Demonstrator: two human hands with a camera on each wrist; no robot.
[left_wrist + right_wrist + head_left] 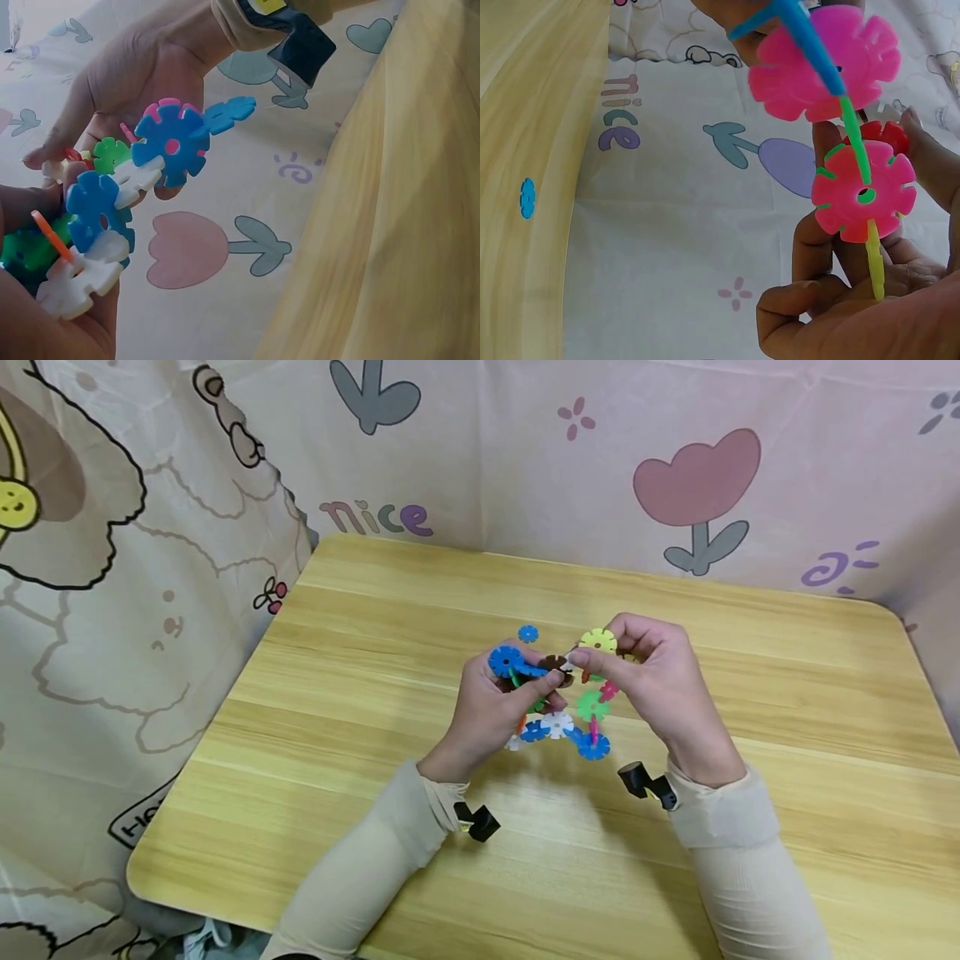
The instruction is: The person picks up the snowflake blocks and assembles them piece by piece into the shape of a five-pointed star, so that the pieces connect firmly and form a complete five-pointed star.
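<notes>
Above the table [375, 610], left hand [491, 710] and right hand [652, 681] both gripping a toy of joined flower discs [562, 710]; just behind, one loose blue disc [528, 633].

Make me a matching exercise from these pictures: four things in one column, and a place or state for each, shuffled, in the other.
Things:
1. loose blue disc
2. toy of joined plastic discs
3. left hand
4. wooden table

Places or states:
A. held up between both hands
B. lying alone on the table, beyond the hands
C. ringed by a printed cloth with flowers
D. fingers curled round the toy's blue and green end

Pairs: 1-B, 2-A, 3-D, 4-C. The right hand pinches the toy's other end.
</notes>
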